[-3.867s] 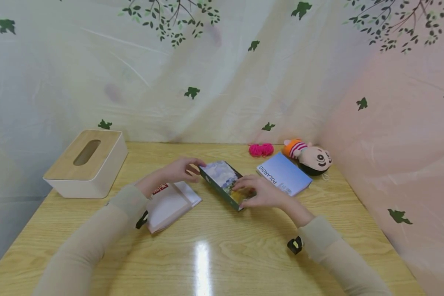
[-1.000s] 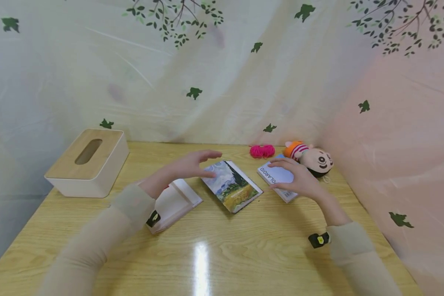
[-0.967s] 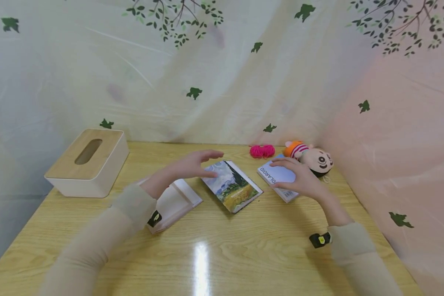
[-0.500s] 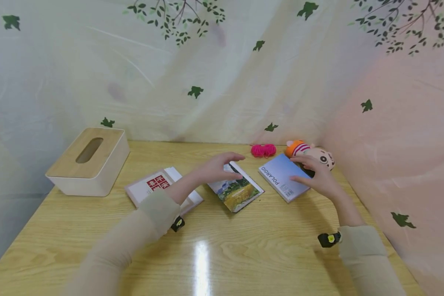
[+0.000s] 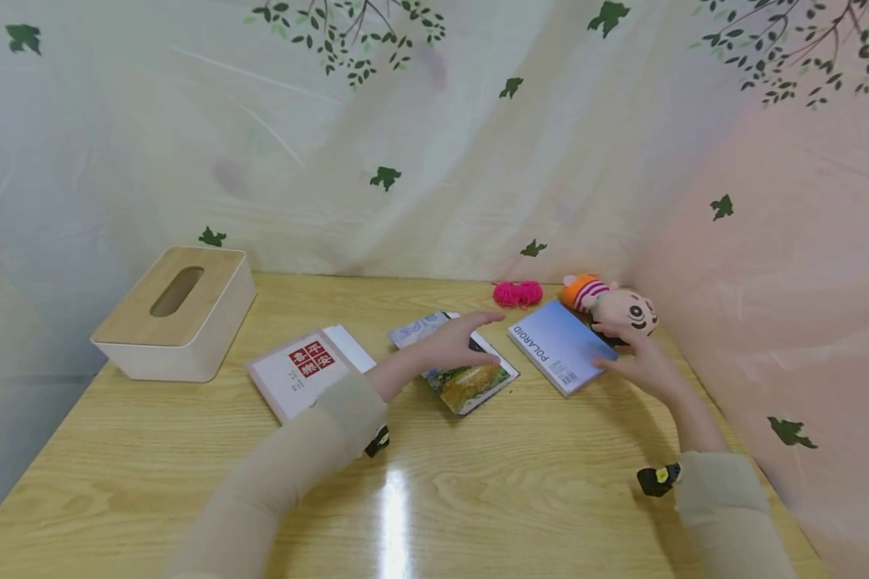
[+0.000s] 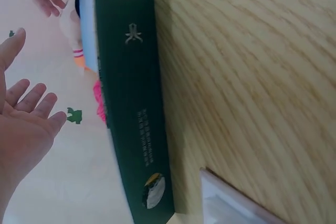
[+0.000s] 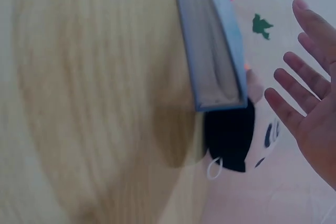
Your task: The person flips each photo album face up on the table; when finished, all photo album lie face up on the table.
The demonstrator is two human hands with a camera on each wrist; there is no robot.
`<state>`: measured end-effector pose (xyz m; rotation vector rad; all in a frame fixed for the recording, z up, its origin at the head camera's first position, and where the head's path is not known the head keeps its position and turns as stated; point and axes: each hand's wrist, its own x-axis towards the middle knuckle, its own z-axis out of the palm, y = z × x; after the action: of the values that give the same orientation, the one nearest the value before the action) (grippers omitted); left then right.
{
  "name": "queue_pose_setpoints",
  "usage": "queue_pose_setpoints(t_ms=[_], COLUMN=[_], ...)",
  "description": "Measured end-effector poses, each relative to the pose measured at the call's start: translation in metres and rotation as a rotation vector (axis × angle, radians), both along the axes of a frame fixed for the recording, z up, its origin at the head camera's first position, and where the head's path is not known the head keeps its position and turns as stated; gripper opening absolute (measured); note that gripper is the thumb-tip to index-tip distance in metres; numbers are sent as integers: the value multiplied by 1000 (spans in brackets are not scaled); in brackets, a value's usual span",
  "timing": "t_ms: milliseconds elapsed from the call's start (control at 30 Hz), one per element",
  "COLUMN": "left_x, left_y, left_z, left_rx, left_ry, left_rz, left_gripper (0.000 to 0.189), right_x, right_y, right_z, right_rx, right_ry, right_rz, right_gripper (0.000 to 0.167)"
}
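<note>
My left hand (image 5: 459,342) hovers over a book with a painted landscape cover (image 5: 471,390), its fingers spread and holding nothing. In the left wrist view the book's dark green spine (image 6: 131,77) stands beside the open palm. My right hand (image 5: 644,362) is at the right edge of a blue book marked POLAROID (image 5: 553,346). Its fingers are extended, near the head of a cloth doll (image 5: 626,310). The right wrist view has the blue book's page edges (image 7: 212,56) apart from the fingers. Part of the painted cover is hidden under the left hand.
A white book with red characters (image 5: 290,378) lies at left, partly behind the left sleeve. Farther left stands a tissue box with a wooden lid (image 5: 126,322). Pink yarn (image 5: 517,294) lies at the back, before a curtain printed with leaves (image 5: 405,145).
Both hands gripped the painted book several seconds ago and have let it go; it now lies flat. Since then the left hand has moved right across it, and the right hand right over the blue book.
</note>
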<state>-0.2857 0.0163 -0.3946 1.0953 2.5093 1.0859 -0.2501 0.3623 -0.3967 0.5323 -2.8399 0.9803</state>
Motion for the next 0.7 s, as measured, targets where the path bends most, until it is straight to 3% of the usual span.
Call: queue_pose_setpoints(t_ms=[167, 333, 700], left_x=[-6, -12, -26], left_y=[8, 17, 40], left_z=[-10, -18, -31], left_rx=[-12, -34, -225], left_ry=[7, -28, 15], left_rz=[-24, -79, -132], left_gripper=[74, 73, 72], right_x=[3, 2, -5], right_y=[12, 20, 23], right_z=[-10, -15, -28], right_rx=[-2, 42, 40], right_ry=[-33, -75, -142], right_rz=[27, 25, 23], right_gripper=[60, 62, 64])
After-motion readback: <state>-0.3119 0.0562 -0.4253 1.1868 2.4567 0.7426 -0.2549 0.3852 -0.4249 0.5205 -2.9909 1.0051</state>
